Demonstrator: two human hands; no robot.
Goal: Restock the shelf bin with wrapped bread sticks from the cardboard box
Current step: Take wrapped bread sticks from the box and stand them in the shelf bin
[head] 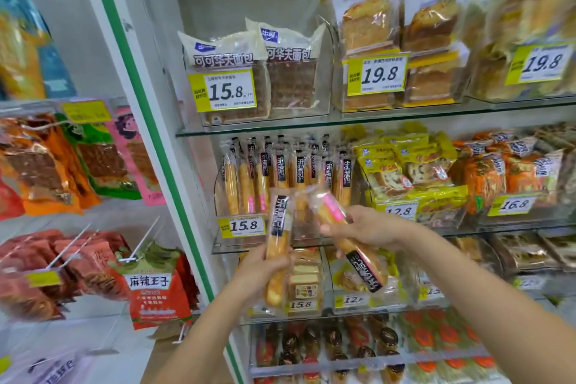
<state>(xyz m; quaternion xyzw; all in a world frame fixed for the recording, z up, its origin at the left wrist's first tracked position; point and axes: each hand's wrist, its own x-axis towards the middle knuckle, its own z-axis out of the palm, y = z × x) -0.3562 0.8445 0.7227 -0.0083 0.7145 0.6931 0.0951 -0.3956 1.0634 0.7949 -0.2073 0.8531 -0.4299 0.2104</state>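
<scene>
Two bare hands, left hand (263, 271) and right hand (369, 227), hold two long golden bread sticks in clear wrappers (277, 240), one each. Two white bags of brown waffle bread (290, 78) sit above.

upright bread stick (279, 218), tilted bread stick (331, 208), near shelf bin (222, 196)

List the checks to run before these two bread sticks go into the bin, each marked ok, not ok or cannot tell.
1. The left hand grips the left bread stick: ok.
2. The right hand grips the right bread stick: ok.
3. Left bread stick upright, black label up, matching the stocked sticks: ok.
4. Right bread stick tilted, black label at the lower end: not ok.
5. Free room at the front of the shelf bin: cannot tell, the held sticks hide it.
6. Cardboard box supply: cannot tell, out of view.
</scene>
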